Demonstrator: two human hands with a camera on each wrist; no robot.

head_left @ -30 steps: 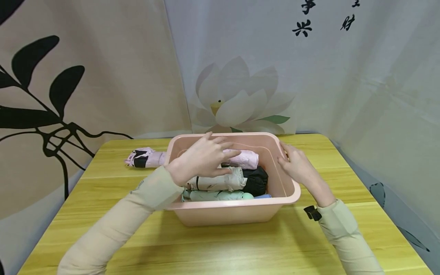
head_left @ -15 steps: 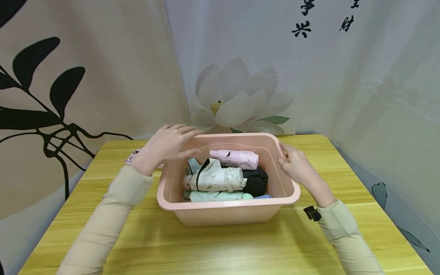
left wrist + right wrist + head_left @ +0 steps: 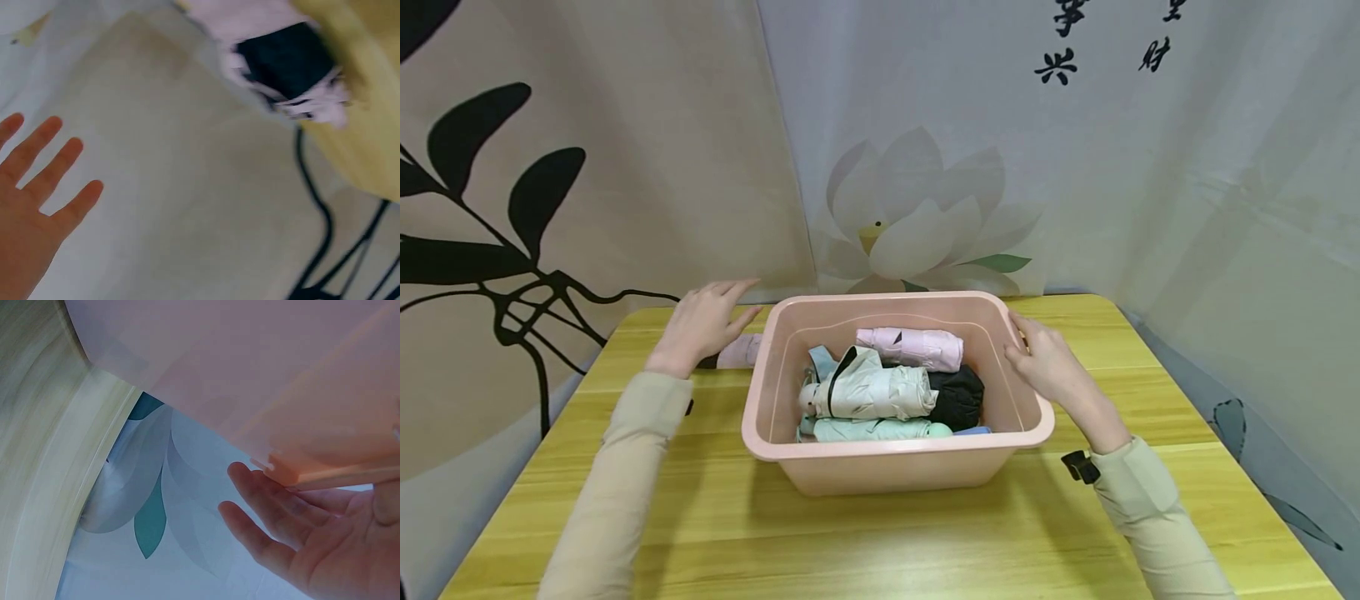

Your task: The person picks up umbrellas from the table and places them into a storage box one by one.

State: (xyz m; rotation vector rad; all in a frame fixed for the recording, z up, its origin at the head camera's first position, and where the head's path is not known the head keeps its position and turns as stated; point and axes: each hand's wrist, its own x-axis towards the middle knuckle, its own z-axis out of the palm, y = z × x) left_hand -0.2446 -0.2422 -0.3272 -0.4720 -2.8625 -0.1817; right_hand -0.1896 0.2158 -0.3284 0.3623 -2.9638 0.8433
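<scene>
In the head view, my left hand (image 3: 697,323) hovers over the left side of the table, its fingers spread and holding nothing. Beneath and partly behind it lies a folded pink umbrella (image 3: 740,352); the left wrist view shows its black patch and ruffled end. My right hand (image 3: 1047,360) grips the right rim of a pink plastic basin (image 3: 880,471), thumb inside and fingers underneath. Inside the basin lie a pink rolled umbrella (image 3: 917,347), a white one (image 3: 880,392) with black trim, a mint green one (image 3: 872,429) and a black bundle (image 3: 957,395).
The basin stands mid-table on a yellow wood-grain table (image 3: 880,550). A bit of blue fabric (image 3: 822,362) shows at the basin's left inside. Printed cloth curtains (image 3: 925,100) hang directly behind the table's far edge.
My left hand has moved left from above the basin to over the umbrella on the table, uncovering the basin's contents. The right hand has stayed on the rim.
</scene>
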